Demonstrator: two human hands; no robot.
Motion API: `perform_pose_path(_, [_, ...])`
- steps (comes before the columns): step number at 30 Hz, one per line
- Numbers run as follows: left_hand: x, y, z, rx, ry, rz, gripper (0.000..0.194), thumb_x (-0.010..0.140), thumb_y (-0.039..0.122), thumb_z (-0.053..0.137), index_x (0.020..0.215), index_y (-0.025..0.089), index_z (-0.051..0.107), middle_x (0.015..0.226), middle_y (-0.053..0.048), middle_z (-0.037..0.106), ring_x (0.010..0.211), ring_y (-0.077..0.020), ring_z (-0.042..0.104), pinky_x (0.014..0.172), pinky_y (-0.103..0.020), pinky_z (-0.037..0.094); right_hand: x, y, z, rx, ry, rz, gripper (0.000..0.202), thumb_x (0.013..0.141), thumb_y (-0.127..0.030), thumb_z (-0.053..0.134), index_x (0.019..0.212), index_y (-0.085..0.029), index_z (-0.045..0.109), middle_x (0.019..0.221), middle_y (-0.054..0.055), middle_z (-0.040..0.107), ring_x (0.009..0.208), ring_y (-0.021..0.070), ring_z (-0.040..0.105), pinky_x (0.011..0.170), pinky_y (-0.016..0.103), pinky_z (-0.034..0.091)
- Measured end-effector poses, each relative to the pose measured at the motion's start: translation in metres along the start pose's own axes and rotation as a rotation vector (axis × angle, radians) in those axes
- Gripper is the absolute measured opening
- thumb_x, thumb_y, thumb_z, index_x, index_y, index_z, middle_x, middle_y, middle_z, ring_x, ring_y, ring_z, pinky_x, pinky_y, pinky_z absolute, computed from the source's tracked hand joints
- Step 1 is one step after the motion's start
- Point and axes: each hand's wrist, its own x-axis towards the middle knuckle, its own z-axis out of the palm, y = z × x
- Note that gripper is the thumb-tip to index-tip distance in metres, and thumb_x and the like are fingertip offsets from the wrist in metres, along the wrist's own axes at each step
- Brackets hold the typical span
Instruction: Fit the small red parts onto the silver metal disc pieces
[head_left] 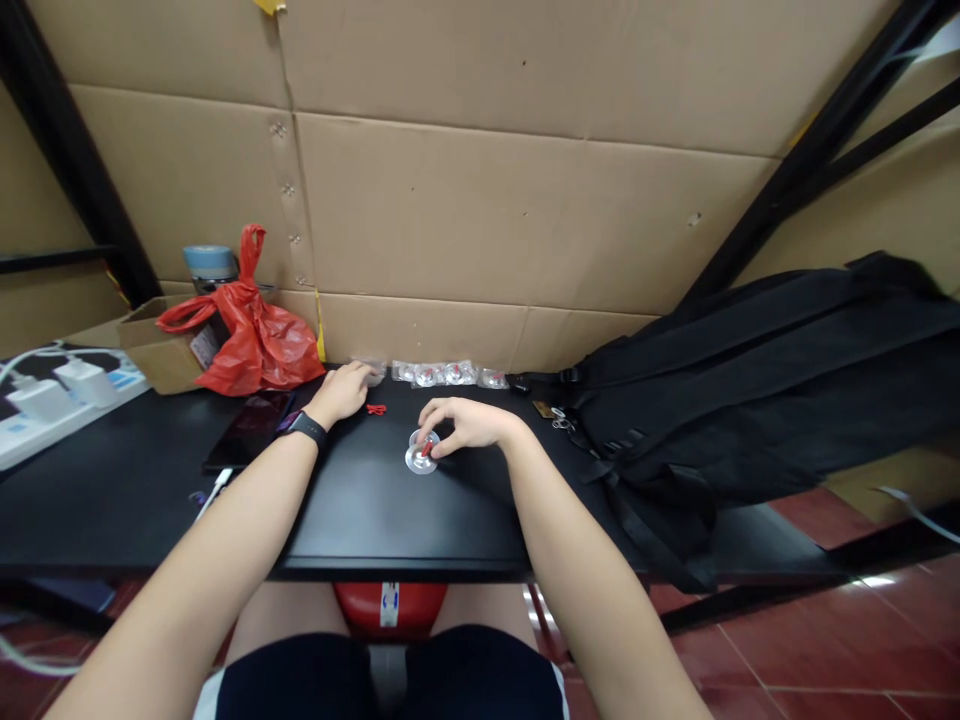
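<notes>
Gripping a clear disc (416,463) with red centre, lightly pinched between thumb and fingers of the right hand (471,424). Held about midway between front and back edges of the table (397,530); cannot tell whether lifted or resting. Touching a clear packet (377,369) near the back edge with the left hand (346,391), palm down; cannot tell whether closed on it or only laid over it. Worn on the left wrist, a dark watch (309,428).

Along the back edge, right of that packet, a row of clear packets (456,374) with red bits inside. Between the hands, nearer the left, a small red strip (376,409). Beside the left forearm, a dark flat device (247,435) and a white cable (219,484). Toward the back left corner, a red plastic bag (262,345) against a cardboard box (161,352). At the left end, a white power strip (30,438). Over the right end, a black backpack (750,370), with keys (559,418) just beside.
</notes>
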Motion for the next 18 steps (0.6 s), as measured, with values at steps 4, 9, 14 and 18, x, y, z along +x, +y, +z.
perform_pose_path(4, [-0.005,0.017,-0.011,-0.139,-0.017,0.096,0.032,0.089,0.014,0.045,0.105,0.019,0.072,0.112,-0.006,0.073,0.104,-0.0197,0.067,0.096,-0.030,0.049,0.003,0.004,0.005,-0.013,0.076,0.061,0.013,0.073,-0.032,0.082,0.084,-0.026,0.081,0.118,0.004,0.068,0.101,0.0212,0.065,0.094,0.034,0.046])
perform_pose_path(9, [-0.011,0.048,-0.033,-0.296,0.013,0.100,0.027,0.085,0.014,0.050,0.095,0.018,0.075,0.097,-0.004,0.076,0.087,-0.0188,0.070,0.085,-0.028,0.050,0.010,0.006,0.008,0.206,0.403,0.036,0.018,0.078,-0.037,0.074,0.080,-0.019,0.076,0.093,0.006,0.074,0.087,0.0209,0.068,0.082,0.033,0.050])
perform_pose_path(14, [-0.017,0.081,-0.036,-0.548,-0.019,0.147,0.021,0.089,0.028,0.057,0.095,0.018,0.074,0.087,-0.003,0.076,0.074,-0.0159,0.067,0.071,-0.023,0.048,0.019,0.011,0.014,0.492,0.682,0.144,0.028,0.074,-0.045,0.074,0.079,-0.018,0.068,0.075,0.004,0.072,0.072,0.0196,0.068,0.069,0.032,0.052])
perform_pose_path(18, [-0.018,0.093,-0.030,-0.570,0.026,0.105,0.026,0.091,0.034,0.057,0.087,0.016,0.074,0.081,-0.004,0.075,0.071,-0.0163,0.065,0.066,-0.023,0.046,0.022,0.012,0.018,0.542,0.699,0.141,0.034,0.071,-0.049,0.077,0.077,-0.017,0.067,0.072,0.003,0.070,0.070,0.0181,0.067,0.066,0.031,0.053])
